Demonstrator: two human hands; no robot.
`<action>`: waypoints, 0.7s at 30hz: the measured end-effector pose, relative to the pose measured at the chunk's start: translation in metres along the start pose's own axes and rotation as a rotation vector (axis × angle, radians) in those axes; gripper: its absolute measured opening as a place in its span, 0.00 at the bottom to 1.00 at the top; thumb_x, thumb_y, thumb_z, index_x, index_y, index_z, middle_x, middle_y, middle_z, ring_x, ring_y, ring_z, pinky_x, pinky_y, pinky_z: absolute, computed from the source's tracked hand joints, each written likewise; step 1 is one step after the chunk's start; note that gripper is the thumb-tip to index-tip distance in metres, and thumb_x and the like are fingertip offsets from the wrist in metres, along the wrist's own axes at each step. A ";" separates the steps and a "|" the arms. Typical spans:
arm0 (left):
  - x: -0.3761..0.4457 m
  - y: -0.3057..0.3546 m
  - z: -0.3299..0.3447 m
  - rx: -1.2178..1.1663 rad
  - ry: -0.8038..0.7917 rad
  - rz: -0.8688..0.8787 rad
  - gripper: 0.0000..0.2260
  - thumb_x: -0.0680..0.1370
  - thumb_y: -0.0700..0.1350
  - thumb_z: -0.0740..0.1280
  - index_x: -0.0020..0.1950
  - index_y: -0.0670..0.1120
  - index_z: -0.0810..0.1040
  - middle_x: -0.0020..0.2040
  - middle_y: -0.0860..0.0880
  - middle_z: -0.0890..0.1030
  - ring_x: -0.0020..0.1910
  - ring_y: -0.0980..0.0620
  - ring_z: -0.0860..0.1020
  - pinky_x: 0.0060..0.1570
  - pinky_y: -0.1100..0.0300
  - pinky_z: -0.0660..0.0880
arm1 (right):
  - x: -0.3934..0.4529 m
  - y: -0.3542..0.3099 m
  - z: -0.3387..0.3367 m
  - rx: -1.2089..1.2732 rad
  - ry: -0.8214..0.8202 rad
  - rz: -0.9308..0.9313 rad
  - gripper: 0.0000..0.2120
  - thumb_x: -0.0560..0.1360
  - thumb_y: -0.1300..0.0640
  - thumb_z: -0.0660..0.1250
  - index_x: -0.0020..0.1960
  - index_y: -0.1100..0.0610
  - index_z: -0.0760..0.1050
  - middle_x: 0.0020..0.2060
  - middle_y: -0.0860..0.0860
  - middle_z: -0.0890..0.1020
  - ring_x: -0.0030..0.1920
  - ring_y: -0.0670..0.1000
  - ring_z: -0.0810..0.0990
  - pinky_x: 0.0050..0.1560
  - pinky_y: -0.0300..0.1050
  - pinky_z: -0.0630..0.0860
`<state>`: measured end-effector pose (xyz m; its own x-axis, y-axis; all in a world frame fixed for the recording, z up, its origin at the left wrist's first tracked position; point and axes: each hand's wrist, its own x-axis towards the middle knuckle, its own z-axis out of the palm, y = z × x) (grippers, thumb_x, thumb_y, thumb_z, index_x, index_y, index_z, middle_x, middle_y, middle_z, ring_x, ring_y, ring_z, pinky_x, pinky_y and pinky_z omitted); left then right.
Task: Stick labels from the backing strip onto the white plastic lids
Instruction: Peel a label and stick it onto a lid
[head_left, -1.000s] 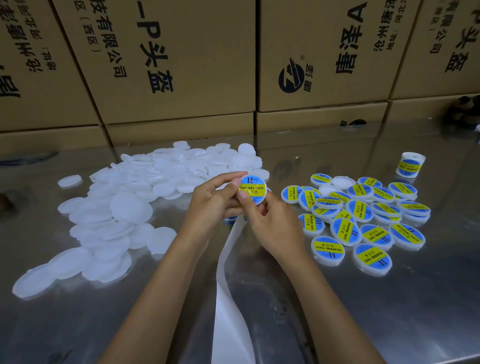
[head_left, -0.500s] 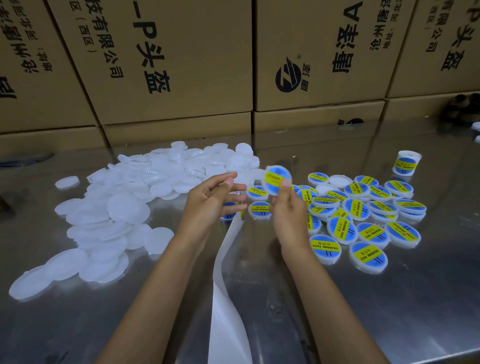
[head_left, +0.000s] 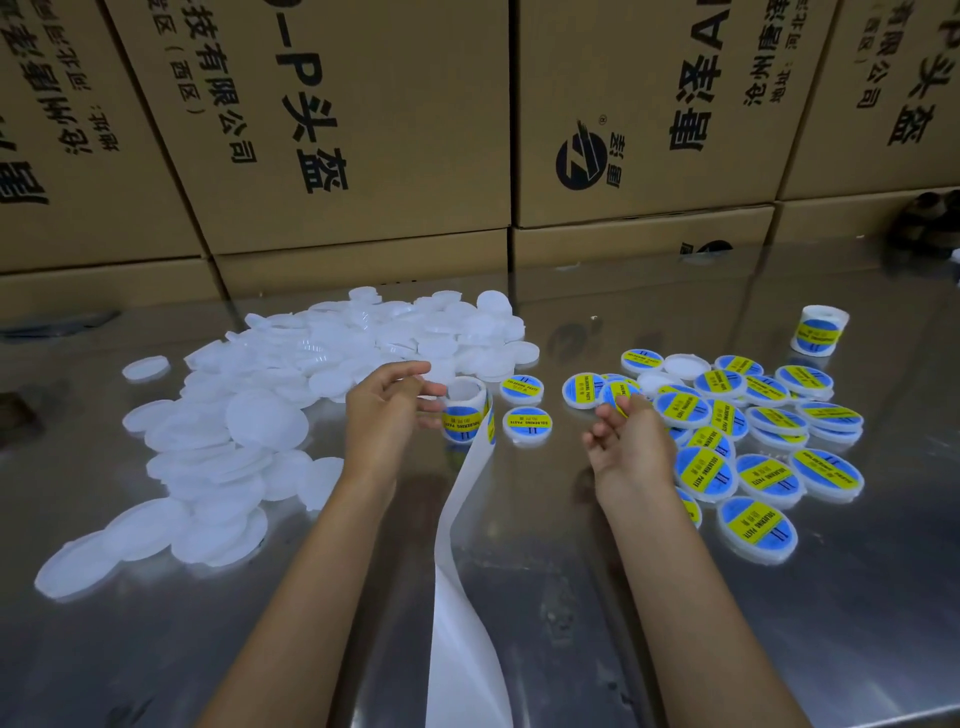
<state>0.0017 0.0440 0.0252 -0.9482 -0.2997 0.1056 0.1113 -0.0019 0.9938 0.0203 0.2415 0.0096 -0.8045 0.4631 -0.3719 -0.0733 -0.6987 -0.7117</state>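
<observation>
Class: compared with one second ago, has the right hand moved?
Yes. The right hand has swung rightward from the label roll to the edge of the labelled lids.

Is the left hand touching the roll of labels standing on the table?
Touching. In the head view, the left hand has its fingers against the side of the label roll, with no gap visible between them.
</observation>
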 end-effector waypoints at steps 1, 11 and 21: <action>0.003 -0.001 -0.003 0.020 0.038 -0.007 0.13 0.81 0.34 0.59 0.53 0.43 0.82 0.41 0.45 0.84 0.33 0.54 0.81 0.34 0.62 0.80 | -0.001 0.000 0.000 -0.014 -0.011 0.005 0.07 0.82 0.58 0.58 0.45 0.54 0.72 0.33 0.51 0.76 0.27 0.47 0.67 0.29 0.39 0.69; 0.024 -0.002 -0.062 0.732 0.493 0.176 0.14 0.77 0.39 0.65 0.62 0.46 0.80 0.63 0.41 0.78 0.65 0.39 0.71 0.65 0.46 0.67 | -0.016 0.018 0.013 -0.497 -0.260 -0.199 0.09 0.78 0.61 0.59 0.44 0.58 0.77 0.26 0.50 0.75 0.23 0.48 0.67 0.24 0.40 0.66; 0.030 -0.012 -0.105 0.993 0.518 -0.013 0.20 0.76 0.49 0.75 0.65 0.43 0.78 0.64 0.37 0.77 0.67 0.36 0.69 0.63 0.45 0.64 | -0.029 0.032 0.019 -0.689 -0.349 -0.271 0.08 0.78 0.62 0.59 0.45 0.61 0.77 0.25 0.51 0.74 0.23 0.47 0.66 0.23 0.39 0.64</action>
<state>0.0034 -0.0646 0.0126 -0.6832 -0.6666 0.2982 -0.4040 0.6852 0.6061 0.0300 0.1954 0.0089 -0.9565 0.2916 -0.0077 -0.0047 -0.0418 -0.9991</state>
